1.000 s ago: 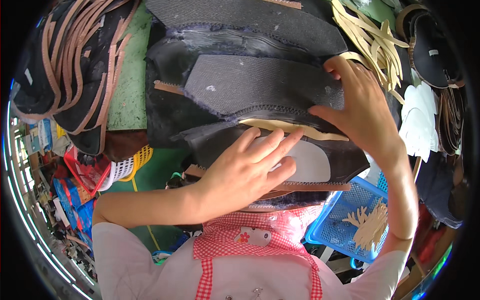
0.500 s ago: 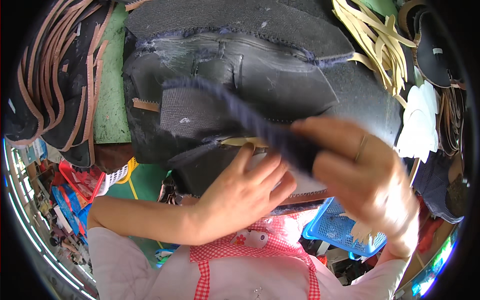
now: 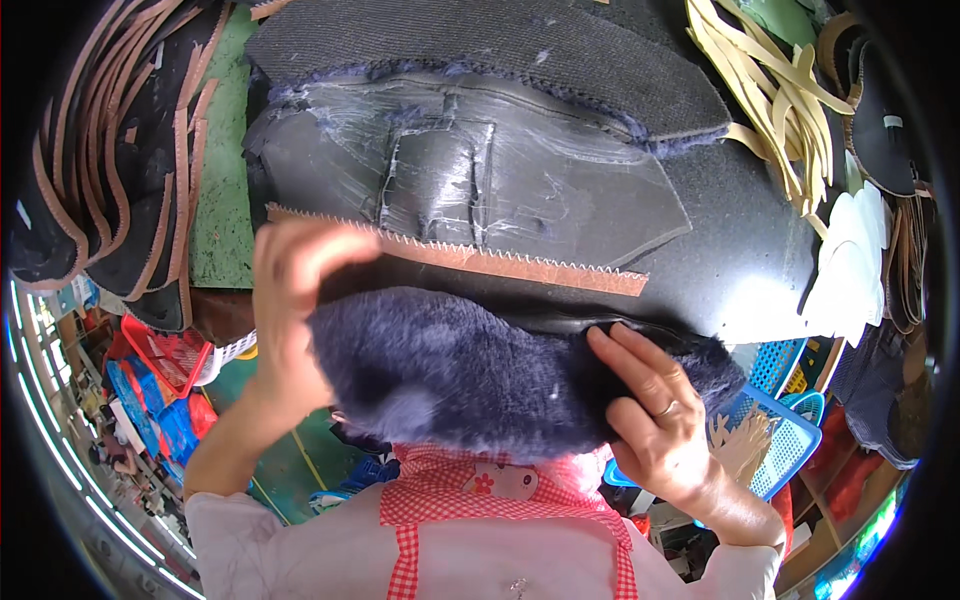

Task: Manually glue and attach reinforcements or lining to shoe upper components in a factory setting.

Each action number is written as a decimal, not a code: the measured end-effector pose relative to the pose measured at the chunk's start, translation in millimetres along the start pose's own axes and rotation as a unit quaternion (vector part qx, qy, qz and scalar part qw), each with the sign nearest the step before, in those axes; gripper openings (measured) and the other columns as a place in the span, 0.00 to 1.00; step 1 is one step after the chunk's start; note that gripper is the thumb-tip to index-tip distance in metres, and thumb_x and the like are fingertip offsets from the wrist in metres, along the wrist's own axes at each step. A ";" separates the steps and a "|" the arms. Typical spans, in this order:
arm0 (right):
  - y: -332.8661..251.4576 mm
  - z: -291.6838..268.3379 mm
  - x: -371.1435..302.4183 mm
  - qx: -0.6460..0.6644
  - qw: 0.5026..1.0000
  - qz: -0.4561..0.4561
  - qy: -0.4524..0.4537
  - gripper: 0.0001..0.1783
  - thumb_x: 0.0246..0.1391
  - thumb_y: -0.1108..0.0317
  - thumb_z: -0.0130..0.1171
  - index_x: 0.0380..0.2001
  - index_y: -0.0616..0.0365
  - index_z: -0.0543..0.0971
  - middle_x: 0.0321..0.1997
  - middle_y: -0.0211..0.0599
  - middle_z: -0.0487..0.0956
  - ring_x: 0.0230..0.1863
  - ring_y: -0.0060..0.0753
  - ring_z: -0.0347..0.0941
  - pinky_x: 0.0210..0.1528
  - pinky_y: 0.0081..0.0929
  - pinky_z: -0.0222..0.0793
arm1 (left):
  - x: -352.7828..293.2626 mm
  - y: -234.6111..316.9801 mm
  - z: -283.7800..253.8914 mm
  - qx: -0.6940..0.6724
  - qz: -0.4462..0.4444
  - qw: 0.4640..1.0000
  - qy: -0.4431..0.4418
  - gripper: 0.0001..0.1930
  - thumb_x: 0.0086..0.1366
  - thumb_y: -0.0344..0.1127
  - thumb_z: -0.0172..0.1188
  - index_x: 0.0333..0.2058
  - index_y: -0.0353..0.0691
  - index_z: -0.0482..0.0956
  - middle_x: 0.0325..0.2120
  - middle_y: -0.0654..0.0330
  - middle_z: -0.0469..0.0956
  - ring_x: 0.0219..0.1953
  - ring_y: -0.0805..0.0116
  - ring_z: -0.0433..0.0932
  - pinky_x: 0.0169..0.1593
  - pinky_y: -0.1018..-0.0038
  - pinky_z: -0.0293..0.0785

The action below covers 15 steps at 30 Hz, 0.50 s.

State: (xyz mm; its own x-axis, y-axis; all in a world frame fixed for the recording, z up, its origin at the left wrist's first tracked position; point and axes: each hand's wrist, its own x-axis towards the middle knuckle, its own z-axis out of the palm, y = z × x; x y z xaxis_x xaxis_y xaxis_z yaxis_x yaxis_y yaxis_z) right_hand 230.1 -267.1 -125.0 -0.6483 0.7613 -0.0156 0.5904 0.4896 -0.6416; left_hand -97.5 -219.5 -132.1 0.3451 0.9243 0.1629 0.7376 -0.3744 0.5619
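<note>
A navy fur piece lies fur side up along the near edge of the work surface, its lower part hanging toward my apron. My left hand is closed about its left end, fingers bent, slightly blurred, the thumb hidden. At the right, my right hand grips the fur, with two fingers laid over its far edge by a black fold. Just beyond the fur runs a brown strip with a zigzag-cut edge. Behind it lies a shiny, scuffed black leather-like piece with seam-like ridges.
A dark ribbed sheet with fuzzy edges lies at the back. Black pieces with brown zigzag edging are heaped left. Cream strips and white cut pieces lie right. Blue baskets stand below right, a red basket below left.
The navy piece, held edge-on in my right hand before, now lies spread fur side up. My left hand has moved left to its end. The textured grey piece no longer shows; the brown strip does.
</note>
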 end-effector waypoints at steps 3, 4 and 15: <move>-9.6 2.7 15.5 0.125 0.983 0.112 0.073 0.36 0.33 0.78 0.63 0.53 0.67 0.73 0.69 0.50 0.67 0.60 0.53 0.67 0.63 0.45 0.61 | 32.3 -7.3 15.5 -0.073 0.051 0.993 -0.083 0.24 0.46 0.40 0.73 0.44 0.43 0.83 0.35 0.62 0.80 0.37 0.59 0.76 0.41 0.64 0.72; -10.4 -3.4 22.6 0.152 0.980 0.121 0.051 0.38 0.34 0.78 0.62 0.56 0.68 0.73 0.69 0.50 0.67 0.61 0.54 0.66 0.65 0.44 0.59 | 39.2 -7.5 14.9 -0.100 0.115 0.982 -0.109 0.16 0.48 0.35 0.71 0.38 0.44 0.85 0.34 0.64 0.82 0.35 0.61 0.76 0.40 0.67 0.73; -20.0 -1.5 49.9 0.213 0.973 0.087 0.028 0.30 0.47 0.80 0.51 0.57 0.71 0.75 0.63 0.58 0.75 0.66 0.56 0.71 0.68 0.45 0.64 | 78.0 -32.5 10.4 -0.045 0.326 0.943 -0.050 0.11 0.48 0.37 0.69 0.33 0.48 0.90 0.32 0.64 0.81 0.35 0.66 0.75 0.36 0.73 0.74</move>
State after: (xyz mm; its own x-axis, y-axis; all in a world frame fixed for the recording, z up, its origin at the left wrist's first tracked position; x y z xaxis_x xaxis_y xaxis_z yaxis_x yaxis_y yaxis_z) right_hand 186.6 -238.3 -111.8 -0.5221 0.8448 -0.1173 0.4280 0.1406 -0.8928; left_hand -88.5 -136.0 -146.1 0.7642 0.4873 0.4225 0.2992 -0.8482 0.4371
